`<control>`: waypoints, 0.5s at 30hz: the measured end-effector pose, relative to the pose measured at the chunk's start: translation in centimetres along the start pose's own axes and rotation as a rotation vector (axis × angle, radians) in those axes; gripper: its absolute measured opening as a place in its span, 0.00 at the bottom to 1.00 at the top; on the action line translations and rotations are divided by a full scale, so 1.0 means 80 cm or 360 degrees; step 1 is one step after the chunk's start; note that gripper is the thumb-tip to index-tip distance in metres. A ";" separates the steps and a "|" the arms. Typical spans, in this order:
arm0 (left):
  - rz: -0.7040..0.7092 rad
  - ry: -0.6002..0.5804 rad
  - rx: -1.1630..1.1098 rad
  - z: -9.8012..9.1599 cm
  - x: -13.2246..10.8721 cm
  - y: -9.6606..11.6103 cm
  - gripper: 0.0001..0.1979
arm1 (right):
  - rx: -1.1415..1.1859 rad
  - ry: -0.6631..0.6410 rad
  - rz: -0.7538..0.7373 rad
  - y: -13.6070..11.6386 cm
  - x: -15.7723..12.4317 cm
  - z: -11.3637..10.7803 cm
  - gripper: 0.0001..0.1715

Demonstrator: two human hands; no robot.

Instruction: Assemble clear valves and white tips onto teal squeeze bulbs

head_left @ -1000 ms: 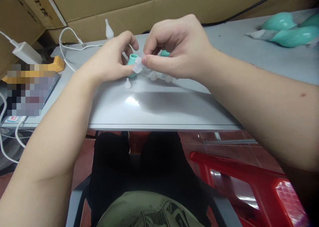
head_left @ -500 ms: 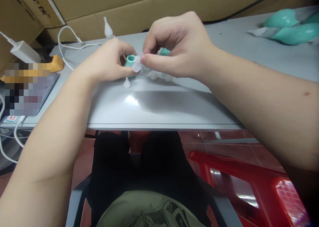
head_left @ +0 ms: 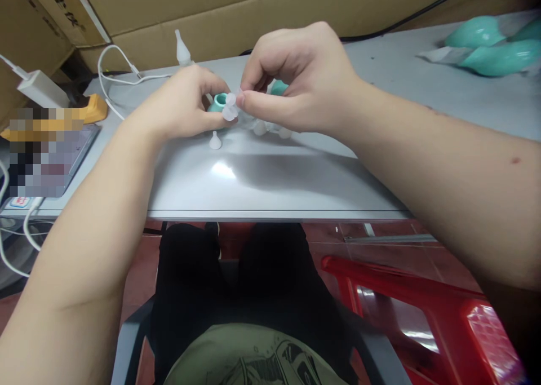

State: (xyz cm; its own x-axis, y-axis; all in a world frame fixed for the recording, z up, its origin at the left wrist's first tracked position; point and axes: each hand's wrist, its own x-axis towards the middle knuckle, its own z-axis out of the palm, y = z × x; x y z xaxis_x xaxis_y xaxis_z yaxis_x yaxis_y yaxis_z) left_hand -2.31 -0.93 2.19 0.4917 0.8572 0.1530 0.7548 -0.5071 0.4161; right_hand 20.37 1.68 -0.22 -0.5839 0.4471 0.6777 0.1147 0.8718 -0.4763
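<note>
My left hand (head_left: 192, 100) is wrapped round a teal bulb (head_left: 216, 106), whose round open mouth faces up. Just right of that mouth, my right hand (head_left: 304, 80) pinches a small translucent white piece (head_left: 230, 112) between thumb and forefinger. Below my left hand, a small white funnel-shaped piece (head_left: 215, 141) stands on the table. More small translucent pieces (head_left: 259, 128) lie beneath my right hand, partly hidden. Another teal object (head_left: 279, 87) shows behind my right fingers. A white pointed nozzle (head_left: 182, 49) stands upright behind my left hand.
Teal bulbs (head_left: 502, 57) with clear wrapping lie at the table's right. A white charger (head_left: 43, 88), cables and a yellow block (head_left: 96, 108) are at the left. Cardboard (head_left: 203, 13) lines the back. A red stool (head_left: 406, 306) stands below the table at right.
The teal bulb in my left hand has tilted slightly and shifted a little left. My right hand and its pinched white piece have moved slightly left too.
</note>
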 end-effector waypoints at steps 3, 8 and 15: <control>-0.0005 0.0016 0.0047 0.002 0.002 -0.001 0.11 | -0.0093 0.0014 0.0082 -0.001 0.002 0.002 0.13; -0.0014 -0.0014 0.0123 0.004 0.004 -0.004 0.14 | -0.0238 -0.0049 0.0053 0.001 0.002 0.000 0.14; -0.0036 -0.0074 0.0138 0.001 0.002 -0.002 0.17 | -0.0183 -0.0055 -0.0137 0.009 0.001 0.000 0.10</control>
State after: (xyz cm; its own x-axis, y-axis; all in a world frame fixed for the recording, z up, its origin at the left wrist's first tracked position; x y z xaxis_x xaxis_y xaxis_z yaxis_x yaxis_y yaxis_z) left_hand -2.31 -0.73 2.12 0.4923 0.8644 0.1021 0.7996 -0.4954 0.3393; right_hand 20.41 2.34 -0.46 -0.6226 0.3644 0.6926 0.1532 0.9246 -0.3487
